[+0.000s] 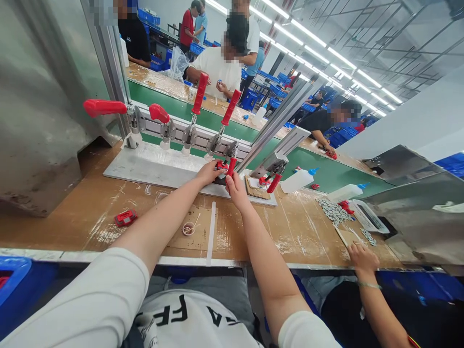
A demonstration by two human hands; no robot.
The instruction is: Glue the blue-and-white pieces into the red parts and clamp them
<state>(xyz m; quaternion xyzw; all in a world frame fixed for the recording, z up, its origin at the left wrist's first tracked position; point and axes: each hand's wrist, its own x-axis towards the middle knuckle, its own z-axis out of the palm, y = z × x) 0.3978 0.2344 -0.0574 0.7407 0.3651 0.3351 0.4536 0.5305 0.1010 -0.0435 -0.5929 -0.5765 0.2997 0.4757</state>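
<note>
The left hand (208, 172) is reached forward with its fingers together, and its fingertips are set against a small red plastic part (221, 165); whether the part is pinched or only steadied cannot be told. The right hand (236, 189) is partly curled, with its thumb and fingers brought to the lower end of a ribbed red clamp handle (232, 167); whether the handle is gripped cannot be told, as the contact is small in view. The small red part is seen at a dark flat block (221, 181), beside the lowered handle, at the right-hand portion of a long grey metal base plate (155, 165). Above the plate, a silver metal rail (154, 125) is lined with toggle clamps; two ribbed red handles are raised, and two smooth red ones are seen farther left. To the right, another red-handled clamp (274, 183) is stood over a brown layered pad (256, 188); beyond it, a white blue-capped squeeze bottle (297, 181) is laid tilted. On the brown covered tabletop (286, 227), a red and grey plastic piece (125, 218) is placed left of the forearms; a small round cup (188, 228) is set between them; at far right, a co-worker's hand (363, 257) is rested near heaped grey pieces (333, 212).
</note>
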